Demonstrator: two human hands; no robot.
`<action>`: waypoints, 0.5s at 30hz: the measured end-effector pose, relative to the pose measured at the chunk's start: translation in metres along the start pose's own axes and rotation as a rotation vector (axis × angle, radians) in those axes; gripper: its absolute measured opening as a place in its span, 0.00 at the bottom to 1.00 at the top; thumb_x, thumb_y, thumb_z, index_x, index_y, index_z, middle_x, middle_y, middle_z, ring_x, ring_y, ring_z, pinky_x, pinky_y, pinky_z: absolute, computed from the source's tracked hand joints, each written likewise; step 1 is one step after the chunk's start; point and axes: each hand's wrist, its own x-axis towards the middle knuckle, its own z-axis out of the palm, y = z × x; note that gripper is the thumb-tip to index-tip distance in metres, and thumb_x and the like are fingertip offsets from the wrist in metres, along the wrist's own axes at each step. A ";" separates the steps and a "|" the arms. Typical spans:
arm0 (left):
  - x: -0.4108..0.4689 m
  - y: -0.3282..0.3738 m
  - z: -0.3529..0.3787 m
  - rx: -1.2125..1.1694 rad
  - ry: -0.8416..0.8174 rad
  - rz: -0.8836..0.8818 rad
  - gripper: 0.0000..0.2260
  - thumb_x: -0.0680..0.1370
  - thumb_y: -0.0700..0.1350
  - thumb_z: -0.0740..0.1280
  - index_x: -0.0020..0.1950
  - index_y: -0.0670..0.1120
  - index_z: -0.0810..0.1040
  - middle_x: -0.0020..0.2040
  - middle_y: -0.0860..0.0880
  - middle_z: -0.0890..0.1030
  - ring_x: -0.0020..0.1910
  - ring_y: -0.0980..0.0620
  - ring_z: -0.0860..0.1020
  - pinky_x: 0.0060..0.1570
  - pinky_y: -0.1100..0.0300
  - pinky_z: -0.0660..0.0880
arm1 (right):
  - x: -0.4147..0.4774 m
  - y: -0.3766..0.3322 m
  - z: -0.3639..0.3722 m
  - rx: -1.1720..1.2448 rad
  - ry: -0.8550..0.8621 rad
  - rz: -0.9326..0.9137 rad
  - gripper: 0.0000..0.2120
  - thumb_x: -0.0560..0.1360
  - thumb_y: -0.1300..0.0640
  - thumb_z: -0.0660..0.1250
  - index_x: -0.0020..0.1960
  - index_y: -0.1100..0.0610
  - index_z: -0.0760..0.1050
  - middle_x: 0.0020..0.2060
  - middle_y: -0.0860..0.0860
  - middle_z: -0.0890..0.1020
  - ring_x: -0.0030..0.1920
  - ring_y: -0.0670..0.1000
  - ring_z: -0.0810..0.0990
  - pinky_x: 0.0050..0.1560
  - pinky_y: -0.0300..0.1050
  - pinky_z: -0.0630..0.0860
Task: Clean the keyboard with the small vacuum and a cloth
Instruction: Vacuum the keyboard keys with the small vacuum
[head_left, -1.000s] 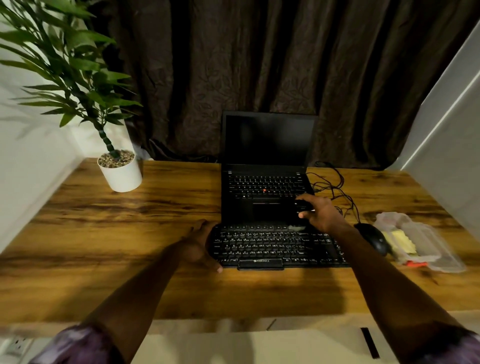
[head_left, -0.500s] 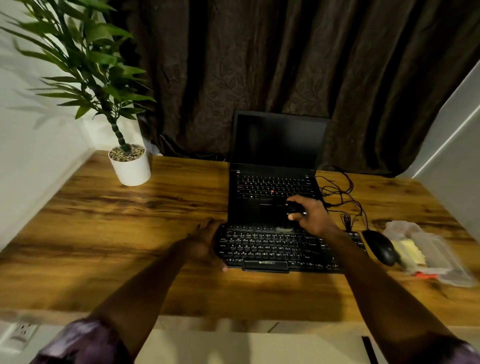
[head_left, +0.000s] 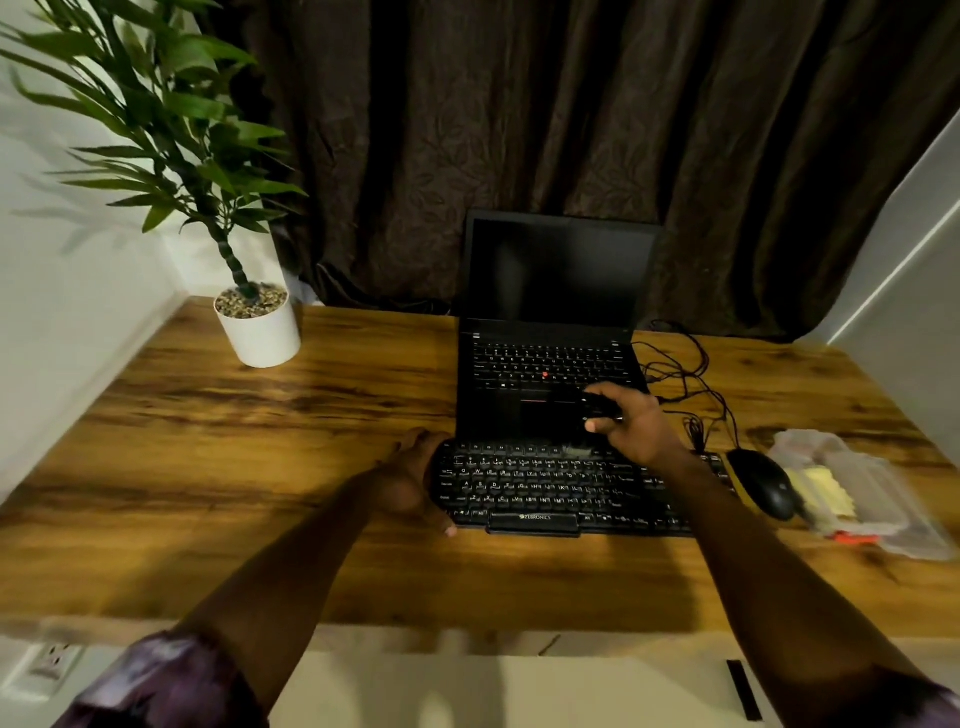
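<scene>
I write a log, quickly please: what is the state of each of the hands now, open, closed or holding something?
Left hand: open, resting against the left end of the keyboard.
Right hand: holding the vacuum.

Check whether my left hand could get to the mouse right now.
Probably not easily. The left hand is at the left end of the keyboard, the mouse past its right end, and the right hand, gripping the small vacuum, bars the way.

Black keyboard (head_left: 561, 493) flat before laptop (head_left: 550, 322), small dark vacuum (head_left: 597, 406) above its top row
</scene>
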 end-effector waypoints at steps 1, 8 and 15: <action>0.000 0.001 0.000 -0.002 0.002 0.001 0.60 0.55 0.53 0.85 0.79 0.58 0.54 0.77 0.51 0.53 0.76 0.44 0.54 0.72 0.38 0.62 | -0.002 0.004 -0.004 -0.002 -0.003 0.013 0.20 0.74 0.66 0.72 0.65 0.57 0.76 0.54 0.51 0.79 0.55 0.49 0.77 0.45 0.24 0.70; 0.004 -0.004 0.000 0.001 0.004 -0.038 0.56 0.60 0.52 0.84 0.79 0.60 0.53 0.80 0.49 0.49 0.78 0.40 0.52 0.74 0.38 0.58 | -0.008 0.026 -0.027 -0.055 -0.013 0.049 0.22 0.74 0.67 0.72 0.66 0.57 0.75 0.55 0.54 0.79 0.56 0.53 0.77 0.53 0.45 0.75; 0.005 -0.001 -0.001 0.001 -0.016 -0.060 0.55 0.61 0.51 0.84 0.80 0.58 0.54 0.80 0.47 0.50 0.78 0.38 0.52 0.74 0.38 0.57 | 0.005 0.004 -0.001 -0.030 -0.068 -0.001 0.20 0.73 0.66 0.72 0.63 0.55 0.77 0.54 0.54 0.81 0.54 0.51 0.79 0.42 0.22 0.70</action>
